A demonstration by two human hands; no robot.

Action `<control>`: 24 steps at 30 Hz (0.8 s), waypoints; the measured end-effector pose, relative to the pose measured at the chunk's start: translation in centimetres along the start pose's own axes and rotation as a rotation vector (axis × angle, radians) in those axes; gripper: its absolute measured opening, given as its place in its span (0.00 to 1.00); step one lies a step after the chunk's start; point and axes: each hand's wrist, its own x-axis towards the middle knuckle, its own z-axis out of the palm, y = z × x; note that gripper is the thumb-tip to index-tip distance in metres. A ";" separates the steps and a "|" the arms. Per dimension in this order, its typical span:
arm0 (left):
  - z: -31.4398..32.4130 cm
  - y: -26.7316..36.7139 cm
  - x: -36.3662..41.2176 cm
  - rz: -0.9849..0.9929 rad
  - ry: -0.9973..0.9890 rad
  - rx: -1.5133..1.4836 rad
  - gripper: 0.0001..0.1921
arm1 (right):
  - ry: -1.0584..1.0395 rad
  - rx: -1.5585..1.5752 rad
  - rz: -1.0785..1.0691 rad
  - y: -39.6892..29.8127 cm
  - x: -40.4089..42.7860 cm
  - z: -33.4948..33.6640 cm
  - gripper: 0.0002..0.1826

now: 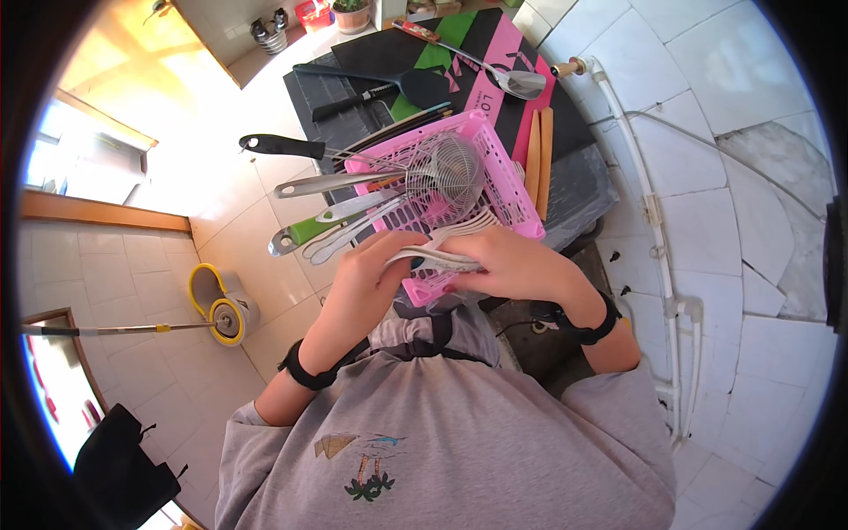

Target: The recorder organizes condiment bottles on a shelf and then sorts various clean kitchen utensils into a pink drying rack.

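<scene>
Both hands meet over the near edge of a pink plastic basket (513,199). My left hand (377,265) and my right hand (517,262) are closed on a small bundle of metal forks (467,225) and pale utensil handles (440,258); which hand grips which piece is partly hidden. Within the basket lies a wire strainer (445,175) whose black handle (285,145) sticks out to the left. Beside it, a slotted metal handle (331,183), a green-handled utensil (311,230) and several slim metal handles (351,233) reach over the basket's left side. Chopsticks (397,129) lie along its far side.
Beyond the basket, a dark spatula (421,86), a black-handled knife (344,103) and a metal spoon (520,83) lie on the dark tabletop (583,192). Two wooden utensils (540,165) rest at the basket's right. White pipes (652,218) run along the tiled wall; a mop bucket (228,305) stands left on the floor.
</scene>
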 end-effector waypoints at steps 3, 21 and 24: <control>0.6 -0.2 0.8 0.097 0.003 0.049 0.16 | -0.057 0.091 0.206 0.3 -0.6 -0.9 0.13; 3.6 -4.5 5.2 -0.071 -0.335 0.238 0.14 | 0.299 -0.255 0.327 5.3 -4.6 -6.6 0.12; 4.5 -5.6 6.2 -0.018 -0.449 0.357 0.17 | 0.342 -0.220 0.349 4.7 -5.6 -7.3 0.12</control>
